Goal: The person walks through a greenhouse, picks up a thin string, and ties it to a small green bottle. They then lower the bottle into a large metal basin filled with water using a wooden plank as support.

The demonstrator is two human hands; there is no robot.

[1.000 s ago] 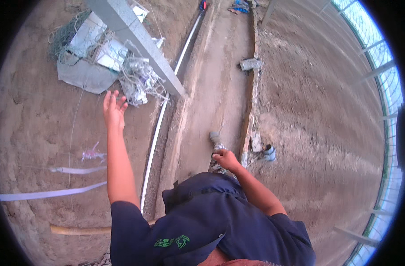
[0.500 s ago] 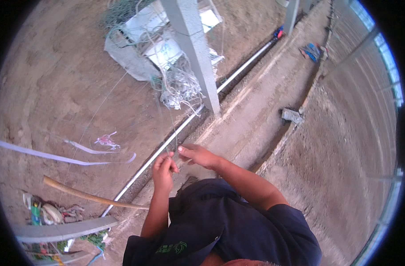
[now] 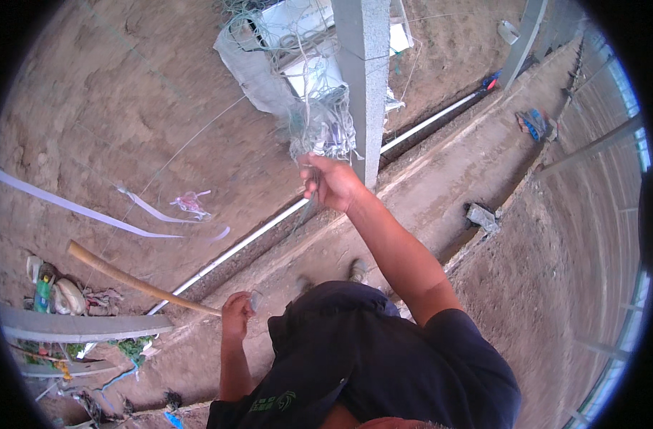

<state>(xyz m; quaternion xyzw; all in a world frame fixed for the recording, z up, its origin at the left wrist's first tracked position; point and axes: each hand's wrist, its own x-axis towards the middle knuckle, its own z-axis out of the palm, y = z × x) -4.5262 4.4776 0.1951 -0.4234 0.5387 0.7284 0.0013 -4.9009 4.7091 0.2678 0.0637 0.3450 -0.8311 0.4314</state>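
Bare soil (image 3: 147,107) frames a person's right hand (image 3: 329,183), curled around thin greenish string (image 3: 308,209) — a tangled bundle (image 3: 320,129) just beyond it. The left hand (image 3: 235,314) clutches a small greyish object (image 3: 255,299).

The near grey post (image 3: 363,93) is cropped above.

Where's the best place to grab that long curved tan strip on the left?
Probably near the middle of the curved strip, coming from above and gripping across its width: it is long and slender, so that should balance best. It crosses the white pipe. Its right end shows beside the left hand; whether they touch is unclear.
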